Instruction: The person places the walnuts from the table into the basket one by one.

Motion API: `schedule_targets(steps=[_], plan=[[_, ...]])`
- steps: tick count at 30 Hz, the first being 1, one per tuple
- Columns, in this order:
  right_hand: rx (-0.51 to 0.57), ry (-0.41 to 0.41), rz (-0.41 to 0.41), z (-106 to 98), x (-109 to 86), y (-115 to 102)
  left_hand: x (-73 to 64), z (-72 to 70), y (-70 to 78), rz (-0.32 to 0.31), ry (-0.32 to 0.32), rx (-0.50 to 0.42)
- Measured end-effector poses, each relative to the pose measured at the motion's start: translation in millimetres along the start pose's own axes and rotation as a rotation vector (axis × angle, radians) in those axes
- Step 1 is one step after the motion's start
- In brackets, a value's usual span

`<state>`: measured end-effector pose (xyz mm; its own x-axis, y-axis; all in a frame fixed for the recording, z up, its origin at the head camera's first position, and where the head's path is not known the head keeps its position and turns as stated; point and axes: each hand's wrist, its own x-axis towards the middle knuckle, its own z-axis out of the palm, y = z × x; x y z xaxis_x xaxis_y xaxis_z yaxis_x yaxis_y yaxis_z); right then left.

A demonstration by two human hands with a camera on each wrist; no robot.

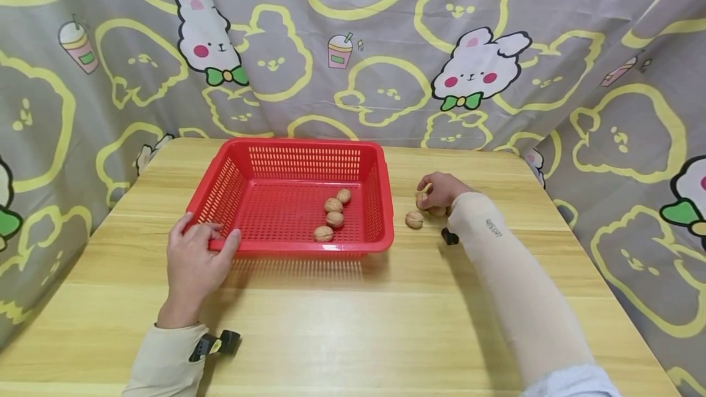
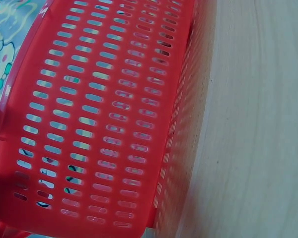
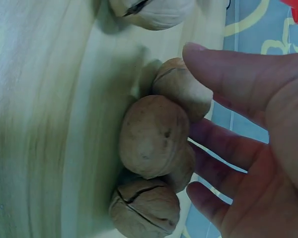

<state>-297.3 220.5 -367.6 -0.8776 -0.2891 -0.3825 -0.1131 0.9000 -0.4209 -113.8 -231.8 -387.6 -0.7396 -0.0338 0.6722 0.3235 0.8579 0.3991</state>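
A red plastic basket (image 1: 309, 246) with slotted walls stands on the table, several walnuts (image 1: 333, 205) lying inside toward its right. My left hand (image 1: 200, 256) grips the basket's front left corner, thumb over the front rim. In the left wrist view the basket's slotted wall (image 2: 97, 119) fills much of the picture, with only a sliver of the hand at the edge. Right of the basket, my right hand (image 1: 441, 189) pinches a walnut (image 3: 183, 89) between thumb and fingers, low over the table. Other walnuts (image 3: 154, 136) sit close against it, and one walnut (image 1: 414, 219) lies nearer the basket.
The light wooden table (image 1: 331, 323) reaches back to a grey patterned curtain (image 1: 386, 35), which also hangs along both sides. Small black devices are strapped at both wrists, the left device (image 1: 215, 345) showing most plainly.
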Motion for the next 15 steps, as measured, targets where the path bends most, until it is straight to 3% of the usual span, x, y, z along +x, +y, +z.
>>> schedule_targets(steps=[10,15], plan=[[-0.034,0.031,-0.010,4.8,-0.4,2.2,-0.2,-0.8,0.8,-0.003,-0.003,0.005],[0.035,0.076,-0.018,3.6,-1.3,1.9,-0.3,-0.3,0.5,0.012,0.010,0.004]])
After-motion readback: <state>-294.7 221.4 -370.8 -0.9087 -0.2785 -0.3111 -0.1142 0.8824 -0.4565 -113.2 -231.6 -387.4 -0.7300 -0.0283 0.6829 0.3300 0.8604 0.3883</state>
